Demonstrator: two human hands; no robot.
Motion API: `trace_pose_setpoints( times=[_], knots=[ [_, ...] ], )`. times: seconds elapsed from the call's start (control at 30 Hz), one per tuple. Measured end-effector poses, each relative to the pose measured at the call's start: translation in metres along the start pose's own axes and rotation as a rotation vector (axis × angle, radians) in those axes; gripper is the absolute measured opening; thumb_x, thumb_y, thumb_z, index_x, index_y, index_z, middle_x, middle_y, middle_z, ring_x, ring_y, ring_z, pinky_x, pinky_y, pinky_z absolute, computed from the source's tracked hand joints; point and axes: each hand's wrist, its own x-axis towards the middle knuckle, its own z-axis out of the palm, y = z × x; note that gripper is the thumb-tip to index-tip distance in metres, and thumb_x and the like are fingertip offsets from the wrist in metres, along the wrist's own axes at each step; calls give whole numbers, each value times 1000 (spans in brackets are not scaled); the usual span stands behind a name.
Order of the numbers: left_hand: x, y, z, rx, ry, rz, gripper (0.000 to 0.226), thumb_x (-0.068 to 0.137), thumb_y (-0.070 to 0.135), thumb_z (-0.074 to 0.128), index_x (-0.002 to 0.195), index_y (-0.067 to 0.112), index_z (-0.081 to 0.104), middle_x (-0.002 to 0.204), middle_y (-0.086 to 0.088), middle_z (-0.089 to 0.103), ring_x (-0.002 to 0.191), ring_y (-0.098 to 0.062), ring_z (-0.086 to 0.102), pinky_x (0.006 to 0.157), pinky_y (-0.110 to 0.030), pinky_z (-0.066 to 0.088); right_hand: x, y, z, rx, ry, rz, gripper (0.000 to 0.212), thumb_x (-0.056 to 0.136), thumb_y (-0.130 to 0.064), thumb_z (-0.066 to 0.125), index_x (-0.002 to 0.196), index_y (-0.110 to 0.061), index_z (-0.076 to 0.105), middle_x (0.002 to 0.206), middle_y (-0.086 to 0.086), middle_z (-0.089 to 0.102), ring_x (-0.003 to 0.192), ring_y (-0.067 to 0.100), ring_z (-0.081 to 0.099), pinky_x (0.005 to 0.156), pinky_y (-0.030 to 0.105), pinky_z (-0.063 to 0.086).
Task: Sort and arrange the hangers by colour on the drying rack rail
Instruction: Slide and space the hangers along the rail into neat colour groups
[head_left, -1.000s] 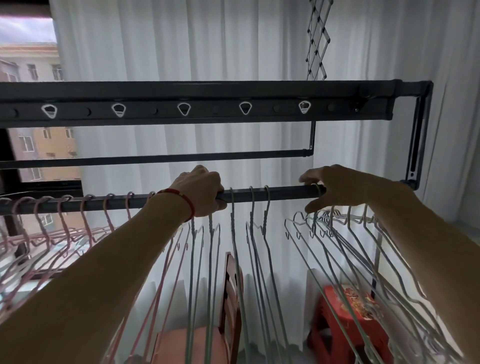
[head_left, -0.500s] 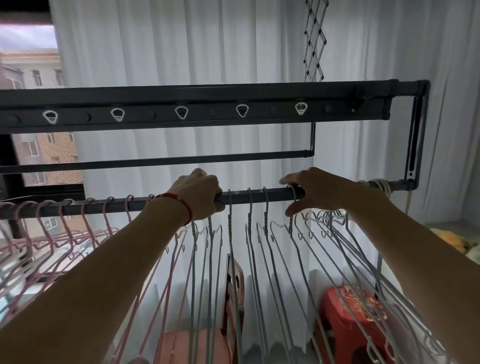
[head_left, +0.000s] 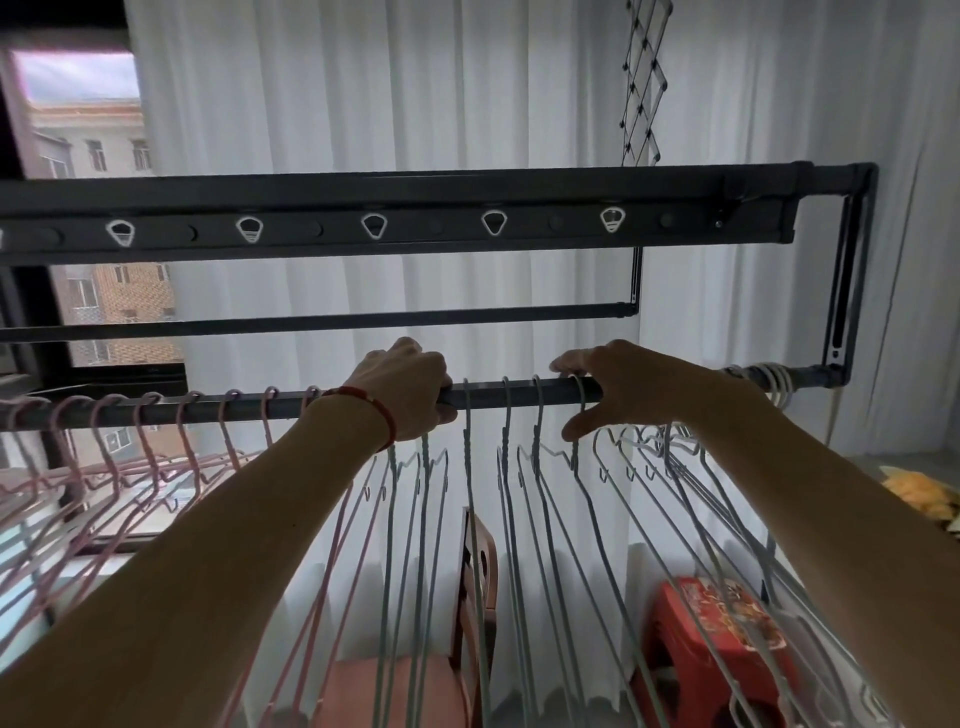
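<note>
Right hand (head_left: 618, 387) slid left; hangers (head_left: 506, 415) between hands.

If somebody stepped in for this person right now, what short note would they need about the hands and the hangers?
Left hand: curled round the rail, where pink gives way to blue.
Right hand: on the rail, thumb below, at the hook of a blue hanger.
Done: pink hangers grouped left, blue hangers in the middle.
Left: white hangers bunched at the far right end; the loose ones under the right arm need spacing.
</note>
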Motion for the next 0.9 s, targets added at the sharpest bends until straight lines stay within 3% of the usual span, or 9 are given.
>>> trace_pose_setpoints(
  times=[0.07,0.23,0.3,0.4,0.5,0.9],
  knots=[
    [0,0,0,5,5,5,26,96,35,58,114,22,72,100,-5,60,97,-19,51,91,-41,50,0,-6,-2,58,33,-39,98,68,-64,78,147,-20,41,144,-1,54,131,18,51,108,34,41],
    [0,-1,1,8,13,7,26,96,35,59,115,21,72,97,-4,61,93,-15,46,90,-40,51,14,-35,1,70,110,-154,83,75,-65,72,142,-22,48,142,-4,55,128,13,51,107,32,41],
    [0,-1,1,4,7,8,25,95,36,60,112,22,72,93,-3,60,93,-17,51,87,-40,52,21,-42,3,46,66,-148,76,76,-63,73,137,-23,53,131,-3,62,117,15,58,101,36,48],
    [-2,1,0,3,-2,6,24,95,36,60,111,23,72,92,-3,58,95,-21,54,88,-42,52,27,-45,7,14,37,-175,56,79,-57,75,120,-22,61,94,-5,66,81,11,61,78,35,54],
    [-2,1,-1,8,-11,-2,24,95,36,59,110,23,71,93,-3,58,96,-22,55,88,-42,52,30,-45,8,18,56,-191,46,80,-55,74,112,-22,64,84,-4,64,73,13,59,71,36,54],
    [-2,6,-2,-1,-17,-16,25,95,35,60,114,22,70,96,-4,59,99,-20,53,90,-42,51,33,-47,8,9,4,-165,62,79,-56,74,126,-20,58,89,-8,63,75,5,58,74,29,52]
  ],
)
